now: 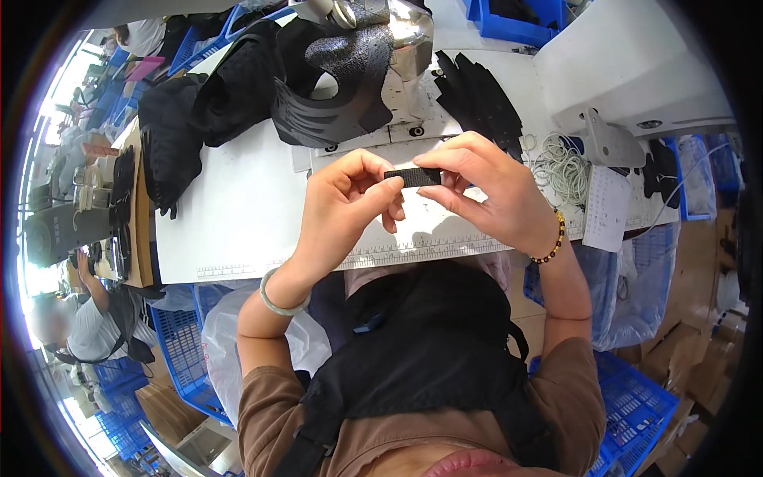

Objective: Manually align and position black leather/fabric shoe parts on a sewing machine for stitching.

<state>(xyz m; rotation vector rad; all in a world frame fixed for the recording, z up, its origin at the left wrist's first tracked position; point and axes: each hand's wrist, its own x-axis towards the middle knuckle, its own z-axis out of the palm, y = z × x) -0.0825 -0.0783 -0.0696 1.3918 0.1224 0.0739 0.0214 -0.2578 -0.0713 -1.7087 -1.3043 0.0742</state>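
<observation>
Above the front part of the white worktable, both hands hold a short black textured strip level between them. My left hand pinches its left end between thumb and fingers. The right end sits in the grip of my right hand, with the thumb below and the fingers above. Part of each end is hidden by the fingers. Beyond the hands, a pile of black strips lies fanned out. Black and dark grey shaped pieces hang over the metal part of a machine to its left.
Black fabric pieces lie at the table's left. A coil of pale cord and a white paper are at the right, below a white machine arm. A blue crate stands below left. Another person is at far left.
</observation>
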